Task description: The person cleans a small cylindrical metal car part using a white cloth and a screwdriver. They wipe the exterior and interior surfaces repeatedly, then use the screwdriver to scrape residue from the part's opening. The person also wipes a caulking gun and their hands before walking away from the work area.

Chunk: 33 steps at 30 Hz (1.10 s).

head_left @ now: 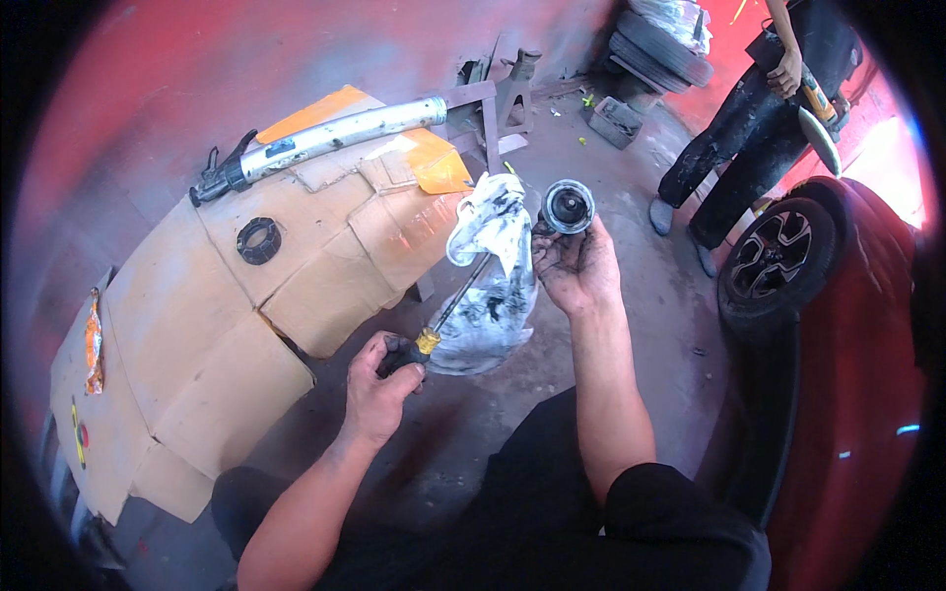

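Observation:
My left hand (384, 379) is closed round the black and yellow handle of a screwdriver (428, 341). Its thin shaft slants up and right into a white rag (490, 320) smeared with black, which is bunched over the tip and hangs down behind the shaft. My right hand (579, 268), palm up with blackened fingers, grips a round metal cap or cup-like part (569, 206). The open end of that part faces me, showing a dark inside with a small bright spot in the middle. The rag hangs just left of my right hand.
Cardboard (207, 335) covers a surface at left, bearing a silver tube with a black trigger handle (335, 138), a black ring (258, 240) and an orange wrapper (94, 340). A person (759, 108) holding a power tool stands far right, beside a red car (857, 394). Tyres (655, 54) lie behind.

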Tool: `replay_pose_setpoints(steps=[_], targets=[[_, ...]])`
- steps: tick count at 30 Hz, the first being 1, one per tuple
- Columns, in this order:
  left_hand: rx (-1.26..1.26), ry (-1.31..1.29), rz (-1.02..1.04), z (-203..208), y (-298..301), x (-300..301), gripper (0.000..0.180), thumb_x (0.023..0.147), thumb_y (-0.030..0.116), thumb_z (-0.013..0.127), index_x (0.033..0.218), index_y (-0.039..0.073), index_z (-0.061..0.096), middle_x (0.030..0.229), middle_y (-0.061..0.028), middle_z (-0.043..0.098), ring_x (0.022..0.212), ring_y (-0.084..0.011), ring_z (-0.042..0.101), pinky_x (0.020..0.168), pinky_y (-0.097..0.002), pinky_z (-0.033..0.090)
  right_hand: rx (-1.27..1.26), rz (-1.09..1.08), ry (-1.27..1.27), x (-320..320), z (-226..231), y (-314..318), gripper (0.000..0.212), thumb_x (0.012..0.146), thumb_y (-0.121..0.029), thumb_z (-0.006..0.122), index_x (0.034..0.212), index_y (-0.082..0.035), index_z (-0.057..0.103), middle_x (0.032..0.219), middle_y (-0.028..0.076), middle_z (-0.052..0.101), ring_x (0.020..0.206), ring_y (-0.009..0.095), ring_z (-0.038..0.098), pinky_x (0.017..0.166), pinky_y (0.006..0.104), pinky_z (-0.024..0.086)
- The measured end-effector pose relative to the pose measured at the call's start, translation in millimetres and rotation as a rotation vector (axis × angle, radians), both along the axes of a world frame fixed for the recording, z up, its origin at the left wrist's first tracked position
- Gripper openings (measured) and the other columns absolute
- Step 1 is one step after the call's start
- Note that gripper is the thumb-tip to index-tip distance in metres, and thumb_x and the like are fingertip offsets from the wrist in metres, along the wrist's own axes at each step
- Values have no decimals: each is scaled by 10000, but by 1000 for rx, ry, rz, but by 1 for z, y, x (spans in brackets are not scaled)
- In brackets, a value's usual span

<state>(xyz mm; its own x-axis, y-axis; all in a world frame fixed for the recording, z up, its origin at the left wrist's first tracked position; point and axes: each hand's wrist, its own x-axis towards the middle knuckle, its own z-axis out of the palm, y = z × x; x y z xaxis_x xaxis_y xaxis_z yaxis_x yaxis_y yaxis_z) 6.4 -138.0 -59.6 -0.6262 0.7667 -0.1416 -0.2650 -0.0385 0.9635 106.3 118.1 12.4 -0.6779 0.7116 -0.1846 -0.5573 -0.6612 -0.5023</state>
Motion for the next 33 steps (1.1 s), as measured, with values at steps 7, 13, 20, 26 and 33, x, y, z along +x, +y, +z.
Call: replay_pose_setpoints(steps=[7, 13, 20, 26, 33], targets=[[-88, 530, 142, 20, -1, 5, 191, 782, 58, 674, 934, 1, 573, 781, -62, 629, 692, -115, 595, 675, -272, 489, 190, -91, -250, -8, 5, -9, 324, 959, -380, 611, 964, -57, 644, 885, 68, 686, 757, 163, 639, 676, 315, 528], [-105, 665, 192, 29, -1, 13, 238, 768, 64, 719, 957, 13, 584, 784, -139, 651, 703, -271, 671, 668, -344, 531, 488, -122, -473, -16, -11, -4, 352, 938, -318, 654, 972, 33, 651, 888, 104, 684, 808, 198, 650, 750, 349, 527], [-36, 1126, 234, 22, 4, 5, 246, 795, 52, 723, 985, -16, 582, 820, -195, 638, 739, -329, 672, 677, -391, 527, 634, 18, -558, -25, -22, -23, 275, 946, -266, 655, 973, 8, 653, 884, 67, 682, 777, 146, 632, 717, 299, 499], [35, 619, 131, 16, 4, 1, 223, 839, 89, 720, 998, 17, 582, 779, -110, 625, 597, -248, 601, 571, -369, 491, 623, 241, -293, -17, -26, -18, 302, 929, -216, 675, 1102, 29, 637, 1004, 86, 694, 914, 163, 647, 848, 300, 497], [218, -846, -294, 11, -3, -5, 177, 876, 91, 695, 1001, 59, 574, 767, -72, 590, 564, -138, 519, 496, -287, 427, 682, 440, -122, -13, -28, -13, 475, 864, -295, 738, 1176, 34, 597, 1059, 96, 677, 963, 197, 651, 870, 327, 509]])
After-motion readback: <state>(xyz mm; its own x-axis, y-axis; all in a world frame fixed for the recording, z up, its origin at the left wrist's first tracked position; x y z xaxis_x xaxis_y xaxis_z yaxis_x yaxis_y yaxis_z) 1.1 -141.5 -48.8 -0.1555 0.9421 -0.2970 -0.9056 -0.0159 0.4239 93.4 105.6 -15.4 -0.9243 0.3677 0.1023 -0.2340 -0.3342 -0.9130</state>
